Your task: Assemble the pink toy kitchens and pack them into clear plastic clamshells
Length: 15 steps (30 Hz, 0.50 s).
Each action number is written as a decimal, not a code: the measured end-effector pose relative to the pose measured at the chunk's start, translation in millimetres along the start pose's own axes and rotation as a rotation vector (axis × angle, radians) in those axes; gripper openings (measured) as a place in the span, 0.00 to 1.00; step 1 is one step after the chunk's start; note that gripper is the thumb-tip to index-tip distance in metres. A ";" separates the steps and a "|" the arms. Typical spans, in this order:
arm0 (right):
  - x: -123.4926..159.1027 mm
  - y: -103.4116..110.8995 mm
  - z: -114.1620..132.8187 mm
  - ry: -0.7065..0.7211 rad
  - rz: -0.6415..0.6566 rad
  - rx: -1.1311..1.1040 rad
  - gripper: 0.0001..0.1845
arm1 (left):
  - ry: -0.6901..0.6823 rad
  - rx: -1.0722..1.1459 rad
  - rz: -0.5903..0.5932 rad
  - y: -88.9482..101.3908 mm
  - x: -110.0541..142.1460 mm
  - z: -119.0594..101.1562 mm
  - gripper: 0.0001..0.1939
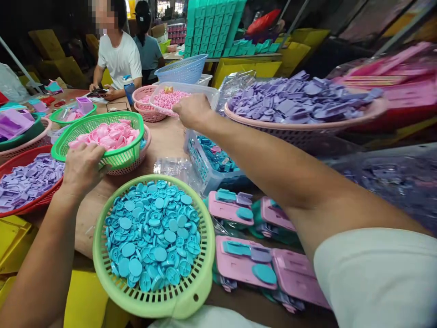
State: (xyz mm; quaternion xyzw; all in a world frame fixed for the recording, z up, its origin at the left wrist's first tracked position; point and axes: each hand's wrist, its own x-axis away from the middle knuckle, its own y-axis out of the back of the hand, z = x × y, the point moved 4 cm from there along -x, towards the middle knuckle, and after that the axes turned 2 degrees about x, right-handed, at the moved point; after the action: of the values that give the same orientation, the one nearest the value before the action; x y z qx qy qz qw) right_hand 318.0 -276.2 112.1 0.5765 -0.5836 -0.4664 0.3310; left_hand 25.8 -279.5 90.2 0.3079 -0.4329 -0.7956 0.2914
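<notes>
My left hand (84, 165) is closed on the near rim of a bright green basket (131, 152) holding pink plastic pieces (108, 135). This basket sits on top of a pink one. My right hand (194, 110) reaches far forward, fingers closed at the near edge of a translucent plastic tray (212, 92) with small pink parts (168, 98) in it. Its fingertips are partly hidden. Close to me, between my arms, stands a light green basket (102, 264) full of round blue caps (153, 228).
Pink cases (244, 262) with blue and purple pieces lie at right, beside a clear bin (218, 180) of teal parts. A wide basket (300, 123) heaped with purple parts stands beyond my right forearm. A red basket (41, 200) is at left. A person (119, 59) sits across the table.
</notes>
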 end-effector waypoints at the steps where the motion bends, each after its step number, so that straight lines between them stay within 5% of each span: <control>1: 16.7 5.8 -4.1 -0.009 -0.008 0.007 0.22 | 0.021 -0.004 -0.034 0.5 0.7 1.3 0.16; 6: 104.8 22.2 -21.2 0.001 -0.009 0.050 0.21 | 0.101 0.099 -0.148 -3.3 0.3 6.9 0.29; 11: 172.4 2.7 -35.4 0.017 0.157 0.096 0.17 | 0.106 0.183 -0.118 -0.5 -2.0 5.5 0.22; 15: 192.4 -14.2 -37.7 0.043 0.201 0.057 0.17 | 0.060 0.201 -0.087 -7.8 -11.6 -0.9 0.18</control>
State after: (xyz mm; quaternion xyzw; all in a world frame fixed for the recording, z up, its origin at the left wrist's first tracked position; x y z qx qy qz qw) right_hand 335.7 -469.8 82.8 0.5340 -0.6443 -0.4015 0.3721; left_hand 32.4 -267.9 85.8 0.3774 -0.4878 -0.7505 0.2372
